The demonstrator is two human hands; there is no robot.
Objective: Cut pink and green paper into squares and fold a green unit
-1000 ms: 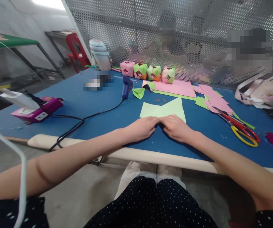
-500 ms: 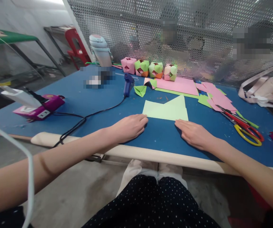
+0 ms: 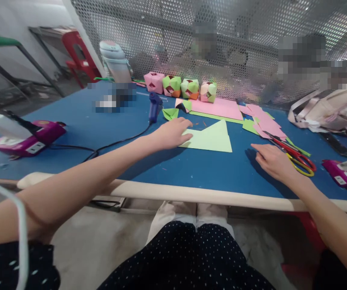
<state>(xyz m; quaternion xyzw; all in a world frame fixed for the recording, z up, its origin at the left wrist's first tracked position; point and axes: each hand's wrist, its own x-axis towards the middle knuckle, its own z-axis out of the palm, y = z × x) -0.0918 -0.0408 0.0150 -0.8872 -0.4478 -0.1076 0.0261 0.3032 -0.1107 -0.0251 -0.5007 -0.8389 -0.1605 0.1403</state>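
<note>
One purple power strip [image 3: 34, 139] sits at our far left on the blue table [image 3: 167, 173]. Next comes the blue glue gun [image 3: 153, 108], upper left of our left hand [image 3: 176, 133], and just beside it a small green folded piece [image 3: 170, 114]. Our left hand reaches over the left end of the pale green sheet [image 3: 211, 139], thumb and fingers spread apart; whether they press on the paper, we cannot tell. To the right, our right hand [image 3: 274, 159] is away from the sheet, index finger stretched out, the others loosely curled, grasping nothing. Just past it lie the scissors [image 3: 297, 155].

For handling this folded sheet well, we would judge it best to steady it lightly by its left end, line up the edges before pressing, and run a fingertip firmly along each crease, as thin paper slips and wrinkles easily.

The sheet lies flat near the table's middle, between our hands. Its long axis runs left to right, the straight edge towards us dipping slightly to the right. Its far edge is stepped: low at the left, then rising to a peak near the right end that points away from us, towards the mesh panel [image 3: 240, 76].
</note>
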